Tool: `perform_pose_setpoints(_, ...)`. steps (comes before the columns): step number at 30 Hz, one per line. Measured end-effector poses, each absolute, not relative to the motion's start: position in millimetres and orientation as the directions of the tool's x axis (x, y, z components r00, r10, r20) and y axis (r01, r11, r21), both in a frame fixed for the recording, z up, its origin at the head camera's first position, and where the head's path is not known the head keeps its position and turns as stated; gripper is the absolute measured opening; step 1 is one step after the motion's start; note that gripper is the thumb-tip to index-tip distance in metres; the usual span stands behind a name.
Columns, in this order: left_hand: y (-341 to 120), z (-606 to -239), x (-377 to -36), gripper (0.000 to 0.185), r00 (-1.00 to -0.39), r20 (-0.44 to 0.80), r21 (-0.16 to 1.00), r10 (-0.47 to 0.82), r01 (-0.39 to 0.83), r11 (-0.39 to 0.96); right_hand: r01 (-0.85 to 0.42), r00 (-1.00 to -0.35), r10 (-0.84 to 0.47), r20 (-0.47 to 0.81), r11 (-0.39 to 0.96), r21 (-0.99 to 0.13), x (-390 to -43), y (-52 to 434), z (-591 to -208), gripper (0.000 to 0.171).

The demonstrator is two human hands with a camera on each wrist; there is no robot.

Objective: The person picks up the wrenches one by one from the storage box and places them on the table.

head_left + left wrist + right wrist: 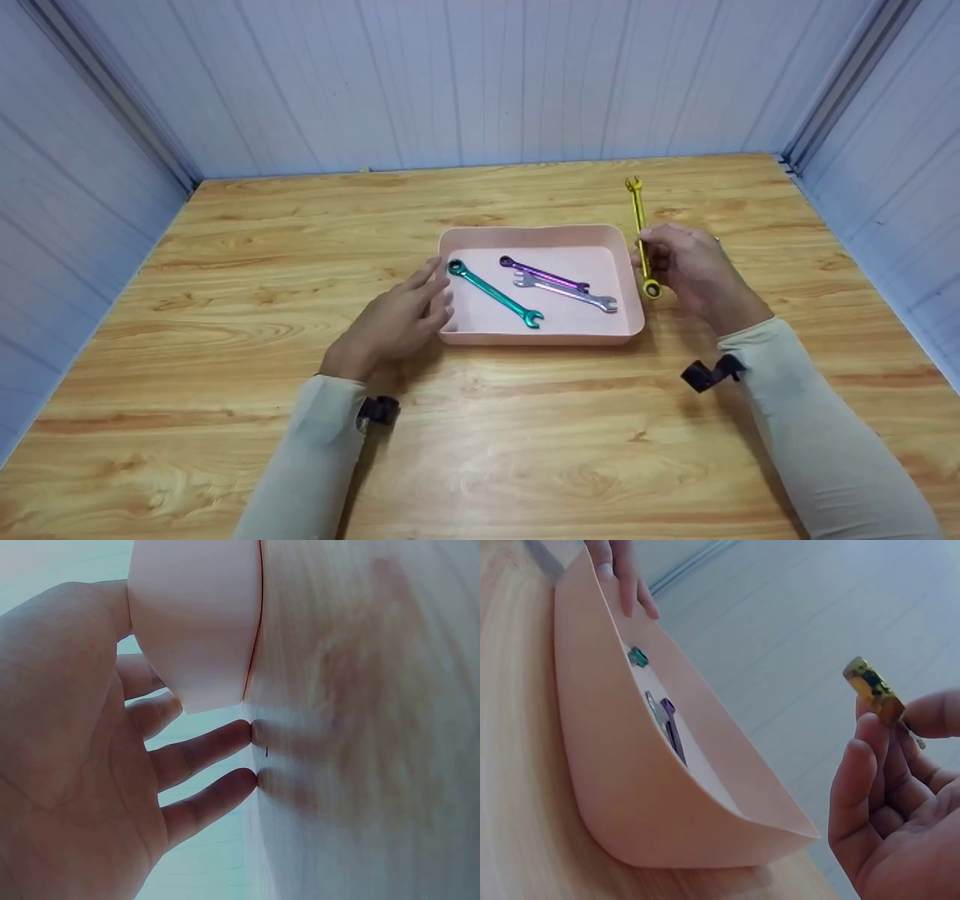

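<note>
A yellow combination wrench point(638, 221) is pinched between the thumb and fingers of my right hand point(694, 274), just off the right side of a pink tray point(540, 340). Its open end points away and its ring end towards me. In the right wrist view, the ring end of the yellow wrench point(871, 688) sticks up past the fingertips. My left hand point(394, 322) rests at the tray's left rim, fingers spread. Some of them reach over the rim, while two extend beyond the corner by the table point(337, 765). Inside lie a green wrench point(495, 294), a purple wrench point(547, 274) and a silver wrench point(566, 291).
The purple and silver wrenches lie side by side, close together. The tray stands on a wood-grain table point(225, 300). White panelled walls point(420, 82) rise behind it and on both sides. A black strap mount point(712, 373) sits on the right sleeve.
</note>
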State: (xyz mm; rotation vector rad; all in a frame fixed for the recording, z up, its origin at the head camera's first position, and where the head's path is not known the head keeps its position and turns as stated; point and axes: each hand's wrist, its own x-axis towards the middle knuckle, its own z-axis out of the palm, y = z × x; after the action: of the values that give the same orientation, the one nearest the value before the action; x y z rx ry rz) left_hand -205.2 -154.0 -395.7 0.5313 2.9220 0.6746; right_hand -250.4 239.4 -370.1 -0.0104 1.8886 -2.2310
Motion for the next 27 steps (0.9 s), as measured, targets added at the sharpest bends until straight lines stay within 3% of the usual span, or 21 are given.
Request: perform_pose_setpoints(27, -153.6, -396.1, -206.7, 0.057, -0.933, -0.017, 0.441, 0.360, 0.316, 0.840, 0.123, -0.988, -0.119, -0.103, -0.183, -0.975, -255.1, 272.8, -364.2, 0.016)
